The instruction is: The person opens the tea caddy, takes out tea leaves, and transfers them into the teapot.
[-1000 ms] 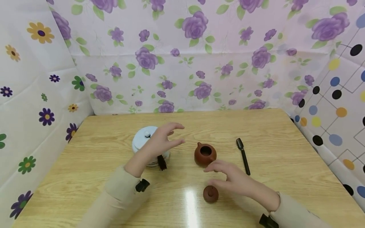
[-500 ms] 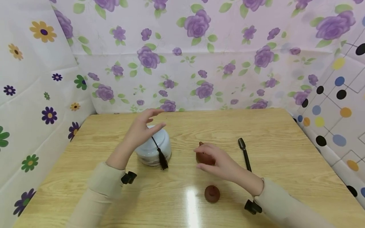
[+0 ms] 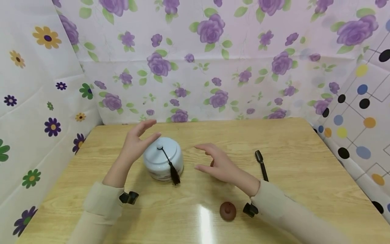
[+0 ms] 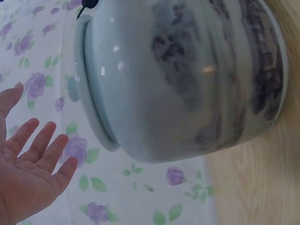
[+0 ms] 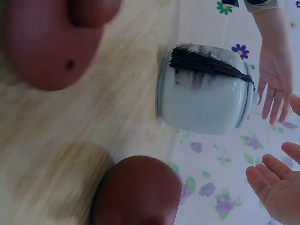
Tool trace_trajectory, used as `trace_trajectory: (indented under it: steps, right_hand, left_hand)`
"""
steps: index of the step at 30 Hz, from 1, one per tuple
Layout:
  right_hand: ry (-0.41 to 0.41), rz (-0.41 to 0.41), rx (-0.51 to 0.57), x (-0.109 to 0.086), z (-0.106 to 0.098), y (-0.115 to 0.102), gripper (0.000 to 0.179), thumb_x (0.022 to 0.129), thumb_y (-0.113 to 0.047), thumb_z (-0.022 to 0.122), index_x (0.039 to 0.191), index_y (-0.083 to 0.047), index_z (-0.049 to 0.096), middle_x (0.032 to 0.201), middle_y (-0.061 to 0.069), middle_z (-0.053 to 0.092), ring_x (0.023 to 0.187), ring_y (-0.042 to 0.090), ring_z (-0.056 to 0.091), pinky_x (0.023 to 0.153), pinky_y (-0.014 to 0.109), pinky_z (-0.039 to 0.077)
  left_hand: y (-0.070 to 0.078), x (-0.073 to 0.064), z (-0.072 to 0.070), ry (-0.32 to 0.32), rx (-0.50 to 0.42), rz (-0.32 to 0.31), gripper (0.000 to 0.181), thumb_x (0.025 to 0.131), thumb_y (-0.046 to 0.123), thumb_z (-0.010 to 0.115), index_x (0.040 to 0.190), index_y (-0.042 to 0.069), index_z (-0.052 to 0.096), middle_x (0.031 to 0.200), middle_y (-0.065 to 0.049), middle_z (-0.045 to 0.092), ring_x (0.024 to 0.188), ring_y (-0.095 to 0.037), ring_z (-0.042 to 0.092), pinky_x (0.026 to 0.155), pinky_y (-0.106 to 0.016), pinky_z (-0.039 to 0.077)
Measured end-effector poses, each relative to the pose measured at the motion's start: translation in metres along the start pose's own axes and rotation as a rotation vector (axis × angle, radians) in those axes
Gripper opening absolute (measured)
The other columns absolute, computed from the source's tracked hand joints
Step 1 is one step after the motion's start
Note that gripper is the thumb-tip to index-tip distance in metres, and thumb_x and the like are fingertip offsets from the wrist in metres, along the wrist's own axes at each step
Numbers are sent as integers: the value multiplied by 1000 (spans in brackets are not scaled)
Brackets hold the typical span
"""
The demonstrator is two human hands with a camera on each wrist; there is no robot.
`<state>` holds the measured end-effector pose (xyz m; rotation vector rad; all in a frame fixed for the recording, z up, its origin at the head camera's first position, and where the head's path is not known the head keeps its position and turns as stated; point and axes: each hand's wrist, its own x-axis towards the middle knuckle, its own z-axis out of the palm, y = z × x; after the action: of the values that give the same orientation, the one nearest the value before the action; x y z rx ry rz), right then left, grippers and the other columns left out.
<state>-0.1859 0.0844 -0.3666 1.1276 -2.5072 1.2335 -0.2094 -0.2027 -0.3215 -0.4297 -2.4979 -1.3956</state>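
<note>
A: What sat closest on that wood-grain tabletop (image 3: 176,210)?
B: The little brown lid (image 3: 228,211). Round, clay-looking, 1 stubby knob on top and 1 tiny hole. Past it was the right hand (image 3: 222,166), thumb and fingers wide apart, holding nothing, mostly blocking the teapot (image 5: 138,192). Same reddish-brown stuff, smooth and rounded.
A: And the jar (image 3: 163,166)?
B: Upright on the table, left of the middle, between the 2 hands, its own cover on. Squat pale-blue belly, glossy like glazed porcelain, smudgy dark painting low down. A black thready tassel (image 3: 174,174) hung off the cover's knob (image 3: 159,145).
A: Bet that was hefty.
B: My guess too: stiff, fairly heavy, slick, and it'd chip if knocked. I'd have gone for both palms around the belly, never the knob, since the cover could've lifted off.
A: Left hand (image 3: 134,144)?
B: Beside the jar's far-left edge, spread wide with nothing in it; its wrist view showed a gap to the cover.
A: Behind all that?
B: Thin creased cloth (image 3: 195,88), purple roses, soft-looking.
</note>
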Motion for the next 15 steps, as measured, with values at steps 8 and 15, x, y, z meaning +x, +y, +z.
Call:
trace_trajectory:
  steps: [8, 15]
  right_hand:
    - [-1, 59, 63, 23, 16, 4, 61, 86, -20, 72, 139, -5, 46, 139, 15, 49, 127, 28, 47, 100, 46, 46]
    - [-30, 120, 58, 47, 27, 8, 61, 88, -21, 70, 141, -5, 44, 141, 14, 47, 129, 27, 45, 102, 43, 45]
  left_hand:
    - [-15, -9, 4, -23, -56, -49, 51, 89, 20, 68, 135, 5, 51, 141, -14, 49, 136, -29, 38, 116, -50, 24]
    - [-27, -11, 9, -41, -96, -78, 50, 89, 19, 68, 134, 3, 52, 141, -16, 48, 137, -30, 36, 116, -51, 23]
